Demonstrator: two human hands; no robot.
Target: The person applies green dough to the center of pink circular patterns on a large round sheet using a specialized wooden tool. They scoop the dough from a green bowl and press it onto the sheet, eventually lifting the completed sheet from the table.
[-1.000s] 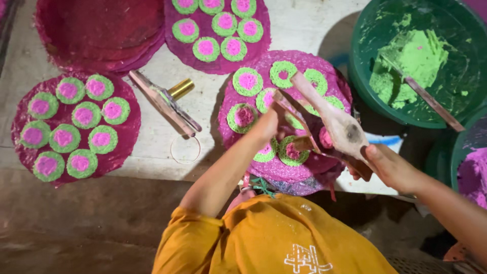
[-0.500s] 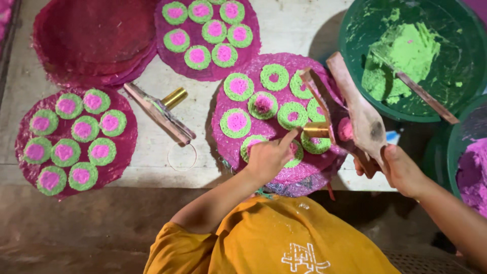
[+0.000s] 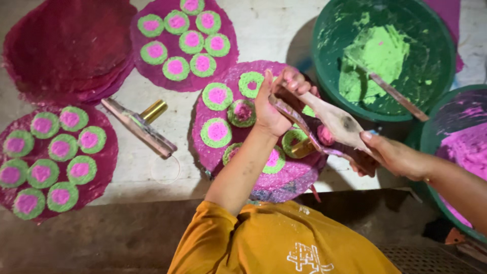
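Left fingers: the left hand [image 3: 276,104] is curled, its fingertips [image 3: 297,81] folded over the upper end of a flat wooden paddle [image 3: 332,119]; palm faces the camera.
Right fingers: the right hand [image 3: 393,155] is wrapped around the paddle's lower handle end, thumb lying flat along the top.
Paddle: smooth, worn brown wood, long and blade-shaped, with a dark smudge on its broad face and pink paste along one edge. It slants across the right side of the near disc, held between both hands.
Second stick: a thinner wooden strip [image 3: 297,122] runs beside the paddle under the left hand; how it is gripped I cannot tell.
Near disc: a round magenta sheet [image 3: 243,152], matte and grainy, topping a small stack, carrying green rings with pink centres [image 3: 217,131], rough and crumbly-looking.
Other discs: two more loaded magenta sheets, one at the far middle [image 3: 185,45], one at the left [image 3: 53,157]; a bare dark-red stack [image 3: 66,48] at top left.
Table tools: a wood-and-metal tool with a brass tube [image 3: 139,127] lies between discs; a thin clear ring [image 3: 165,169] sits just below it.
Bowls: a green plastic basin [image 3: 385,56] holds lumpy green paste and a stick; another basin [image 3: 459,147] at right holds pink paste.
Clothing: mustard-yellow shirt [image 3: 274,243].
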